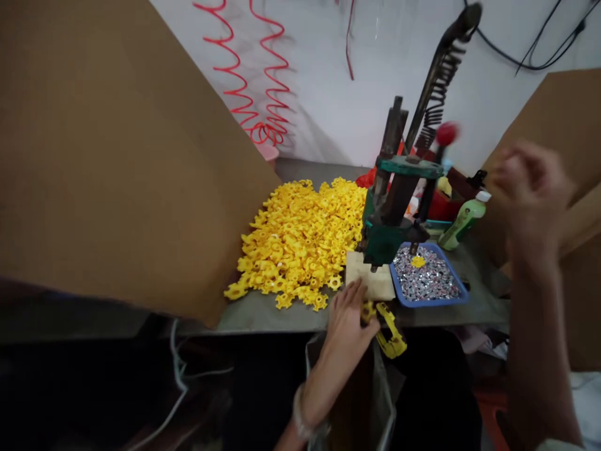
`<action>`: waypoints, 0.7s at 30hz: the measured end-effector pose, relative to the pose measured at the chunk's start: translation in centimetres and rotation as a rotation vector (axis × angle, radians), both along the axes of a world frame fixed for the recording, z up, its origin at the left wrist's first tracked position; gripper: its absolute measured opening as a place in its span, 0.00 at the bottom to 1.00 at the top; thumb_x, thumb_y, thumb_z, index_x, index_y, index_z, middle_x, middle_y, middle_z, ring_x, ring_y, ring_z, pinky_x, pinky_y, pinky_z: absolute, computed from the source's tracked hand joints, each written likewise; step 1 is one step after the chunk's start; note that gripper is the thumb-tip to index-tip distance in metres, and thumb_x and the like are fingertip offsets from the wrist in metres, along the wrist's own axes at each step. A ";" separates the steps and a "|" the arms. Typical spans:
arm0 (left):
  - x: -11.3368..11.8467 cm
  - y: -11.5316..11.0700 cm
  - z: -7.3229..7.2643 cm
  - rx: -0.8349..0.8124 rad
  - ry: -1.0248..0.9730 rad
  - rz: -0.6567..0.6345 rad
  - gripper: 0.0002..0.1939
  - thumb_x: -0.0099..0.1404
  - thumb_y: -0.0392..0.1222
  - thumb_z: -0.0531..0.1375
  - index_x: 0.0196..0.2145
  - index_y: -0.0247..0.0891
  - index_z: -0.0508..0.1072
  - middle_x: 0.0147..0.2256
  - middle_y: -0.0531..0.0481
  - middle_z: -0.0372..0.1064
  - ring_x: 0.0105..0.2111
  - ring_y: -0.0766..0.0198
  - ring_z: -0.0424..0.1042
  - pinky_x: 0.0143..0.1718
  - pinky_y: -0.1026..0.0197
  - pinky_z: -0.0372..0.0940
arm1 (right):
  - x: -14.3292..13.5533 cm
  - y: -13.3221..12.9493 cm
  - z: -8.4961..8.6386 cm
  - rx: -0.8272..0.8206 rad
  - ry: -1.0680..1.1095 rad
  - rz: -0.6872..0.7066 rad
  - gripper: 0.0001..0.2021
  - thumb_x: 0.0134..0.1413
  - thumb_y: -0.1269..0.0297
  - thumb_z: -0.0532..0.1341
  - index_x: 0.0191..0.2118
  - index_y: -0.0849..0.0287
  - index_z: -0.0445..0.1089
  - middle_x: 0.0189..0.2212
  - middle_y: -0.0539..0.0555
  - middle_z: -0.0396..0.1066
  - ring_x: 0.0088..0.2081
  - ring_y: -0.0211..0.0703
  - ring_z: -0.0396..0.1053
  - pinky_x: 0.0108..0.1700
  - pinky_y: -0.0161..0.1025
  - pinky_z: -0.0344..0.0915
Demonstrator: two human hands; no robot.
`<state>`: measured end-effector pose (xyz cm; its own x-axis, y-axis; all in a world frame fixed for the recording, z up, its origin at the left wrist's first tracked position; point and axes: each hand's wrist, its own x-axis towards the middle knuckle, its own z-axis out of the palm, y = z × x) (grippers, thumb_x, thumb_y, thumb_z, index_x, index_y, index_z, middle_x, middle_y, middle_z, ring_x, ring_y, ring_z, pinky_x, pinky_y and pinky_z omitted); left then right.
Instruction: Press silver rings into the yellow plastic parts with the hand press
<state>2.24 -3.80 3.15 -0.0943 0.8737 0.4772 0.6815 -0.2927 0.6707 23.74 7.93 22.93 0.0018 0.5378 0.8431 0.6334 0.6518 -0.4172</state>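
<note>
Low at the bench's front edge, my left hand [346, 319] has a yellow star-shaped plastic piece [367, 311] between thumb and fingers. Just right of it, a longer yellow plastic part [390, 332] sticks out past the edge. Behind the hand lies a pale board [375, 280] beneath the green hand press [387, 241]. My right hand [533, 194] is raised at the right, apart from the press's red lever knob [447, 133]. Its fingers look curled but are smeared by motion. A heap of yellow star-shaped pieces [305, 238] spreads left of the press.
A blue tray [398, 294] of small shiny bits, with one yellow piece on top, stands right of the press. Behind it is a green bottle [464, 220]. Cardboard sheets [117, 156] flank both sides. An open bag [385, 401] hangs below the bench edge.
</note>
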 end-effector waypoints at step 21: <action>1.8 0.1 1.3 0.203 -0.081 -0.179 0.17 0.65 0.38 0.59 0.51 0.43 0.68 0.43 0.49 0.75 0.40 0.61 0.76 0.44 0.60 0.72 | -5.0 -7.5 -13.8 -1.169 0.161 0.579 0.24 0.50 0.42 0.56 0.30 0.61 0.72 0.26 0.53 0.71 0.28 0.38 0.68 0.31 0.33 0.66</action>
<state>4.06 -3.69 4.49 0.0080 0.7669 0.6417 0.5534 -0.5379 0.6359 18.79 0.47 9.16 -0.4181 0.9022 -0.1059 0.2761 0.0152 -0.9610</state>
